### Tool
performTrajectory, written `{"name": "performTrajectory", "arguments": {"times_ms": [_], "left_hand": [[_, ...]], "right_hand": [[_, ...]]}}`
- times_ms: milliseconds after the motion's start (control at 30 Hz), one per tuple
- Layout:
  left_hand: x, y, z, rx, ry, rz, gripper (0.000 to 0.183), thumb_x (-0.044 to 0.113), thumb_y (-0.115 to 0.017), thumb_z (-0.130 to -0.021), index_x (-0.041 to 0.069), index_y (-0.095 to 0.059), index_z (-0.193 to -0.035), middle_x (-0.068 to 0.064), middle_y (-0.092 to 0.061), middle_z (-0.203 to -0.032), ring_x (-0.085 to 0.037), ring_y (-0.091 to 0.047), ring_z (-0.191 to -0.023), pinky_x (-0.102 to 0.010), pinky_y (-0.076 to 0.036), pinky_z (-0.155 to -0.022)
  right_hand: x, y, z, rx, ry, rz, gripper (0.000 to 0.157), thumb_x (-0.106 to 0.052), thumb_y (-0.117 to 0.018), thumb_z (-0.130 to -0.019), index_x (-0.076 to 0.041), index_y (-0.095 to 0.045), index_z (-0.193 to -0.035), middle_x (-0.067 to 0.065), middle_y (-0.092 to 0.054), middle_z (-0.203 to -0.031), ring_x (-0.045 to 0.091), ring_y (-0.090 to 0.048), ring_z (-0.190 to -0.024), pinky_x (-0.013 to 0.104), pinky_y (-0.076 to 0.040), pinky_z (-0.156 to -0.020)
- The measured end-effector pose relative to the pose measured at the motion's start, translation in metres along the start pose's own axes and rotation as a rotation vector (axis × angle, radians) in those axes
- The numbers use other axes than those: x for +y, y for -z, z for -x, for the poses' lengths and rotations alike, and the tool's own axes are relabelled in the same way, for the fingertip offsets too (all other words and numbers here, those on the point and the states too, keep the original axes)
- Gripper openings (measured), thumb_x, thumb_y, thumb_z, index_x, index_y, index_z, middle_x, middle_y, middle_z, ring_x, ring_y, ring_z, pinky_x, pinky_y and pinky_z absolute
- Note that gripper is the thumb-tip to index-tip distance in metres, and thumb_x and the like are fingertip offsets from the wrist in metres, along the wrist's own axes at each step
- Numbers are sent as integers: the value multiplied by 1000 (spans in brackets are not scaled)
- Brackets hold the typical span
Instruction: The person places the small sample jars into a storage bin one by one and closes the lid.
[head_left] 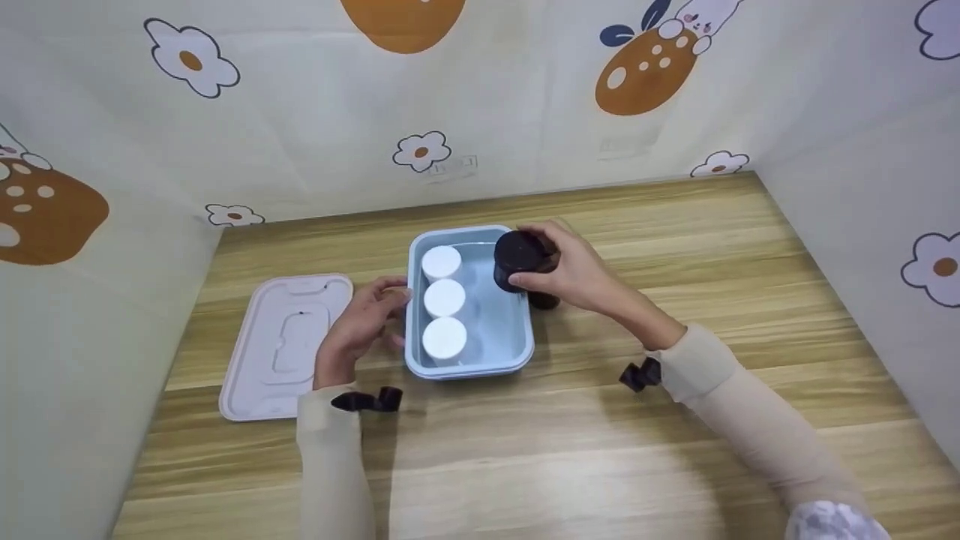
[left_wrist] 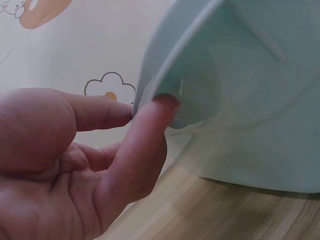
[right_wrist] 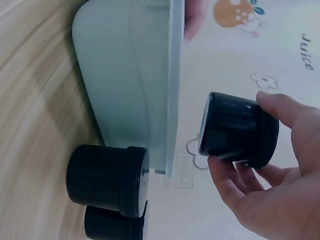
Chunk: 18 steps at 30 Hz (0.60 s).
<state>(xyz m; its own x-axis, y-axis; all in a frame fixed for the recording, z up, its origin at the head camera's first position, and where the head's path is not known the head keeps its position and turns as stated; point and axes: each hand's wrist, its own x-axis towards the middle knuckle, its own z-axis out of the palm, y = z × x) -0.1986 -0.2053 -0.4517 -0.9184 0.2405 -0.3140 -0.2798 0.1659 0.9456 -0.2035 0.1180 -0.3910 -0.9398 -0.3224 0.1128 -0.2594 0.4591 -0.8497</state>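
A light blue plastic bin (head_left: 472, 370) sits in the middle of the table. Three white-lidded jars (head_left: 445, 298) stand in a row along its left inner side. My left hand (head_left: 364, 319) pinches the bin's left rim between thumb and fingers, as the left wrist view shows up close. Over the right part of the bin, my right hand (head_left: 574, 270) holds a black jar (right_wrist: 235, 127) with its lid (right_wrist: 270, 140), raised above rim height in the right wrist view. Two more black jars (right_wrist: 102, 175) stand on the table by the bin's right side, largely hidden in the head view.
A pale, flat lid (head_left: 247, 367) lies on the wooden table (head_left: 570, 450) left of the bin, partly behind my left forearm. Patterned cloth walls (head_left: 300, 97) enclose the table at the back and both sides.
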Motion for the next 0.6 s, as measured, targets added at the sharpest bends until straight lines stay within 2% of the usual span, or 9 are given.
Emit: {"name": "performTrajectory", "arguments": {"times_ms": [133, 300, 433, 600], "left_hand": [[0, 0, 0, -6, -7, 7, 43, 17, -49, -105, -1, -43, -143, -9, -65, -112, -18, -68, -96, -22, -56, -47], [0, 1, 1, -5, -6, 13, 43, 16, -49, -105, -2, -42, -143, -7, -67, -109, -17, -68, -95, -23, -56, -47], [1, 0, 1, -5, -6, 11, 44, 15, -50, -105, -4, -40, -143, -3, -70, -104, -15, -69, -91, -21, -56, -46], [2, -1, 1, -1, -8, 2, 44, 15, -50, -104, -4, -40, -143, -4, -69, -102, -15, -68, -88, -21, -56, -47]], "right_hand": [[-2, -12, -10, 7, 1, 59, 72, -21, -86, -79, -6, -53, -142, 16, -53, -133, 29, -56, -115, 39, -53, -100], [-8, -24, -22, -30, -18, 162, 74, -23, -84, -80, -6, -51, -144, 17, -53, -138, 31, -56, -121, 43, -50, -106], [-13, -30, -29, -52, -30, 230, 75, -24, -84, -80, -6, -50, -145, 18, -53, -140, 32, -54, -124, 45, -47, -110], [-18, -32, -39, -79, -68, 261, 76, -24, -84, -80, -5, -50, -146, 19, -52, -141, 32, -53, -124, 45, -47, -110]]}}
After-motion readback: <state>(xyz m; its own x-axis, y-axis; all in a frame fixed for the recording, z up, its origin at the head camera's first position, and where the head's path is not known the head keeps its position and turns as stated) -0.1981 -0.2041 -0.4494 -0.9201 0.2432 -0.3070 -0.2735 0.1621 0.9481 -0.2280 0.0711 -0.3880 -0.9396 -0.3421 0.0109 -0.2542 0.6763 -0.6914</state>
